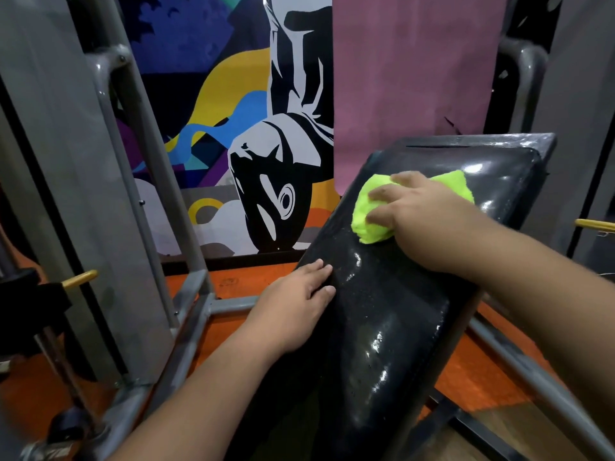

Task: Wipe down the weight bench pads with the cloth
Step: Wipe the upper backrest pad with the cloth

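A long black glossy bench pad (376,321) runs from the bottom centre up to the right, its surface wet and shiny. On its upper part lies a bunched neon-green cloth (369,214). My right hand (422,214) lies on top of the cloth and presses it onto the pad, fingers spread over it. My left hand (293,307) rests flat on the pad's left edge, lower down, fingers straight. Part of the cloth is hidden under my right hand.
Grey steel frame tubes (186,314) stand left of the pad, and another rail (532,371) runs along its right. A yellow-tipped pin (80,279) sticks out at the left. The floor (239,281) is orange. A painted mural wall (233,128) is behind.
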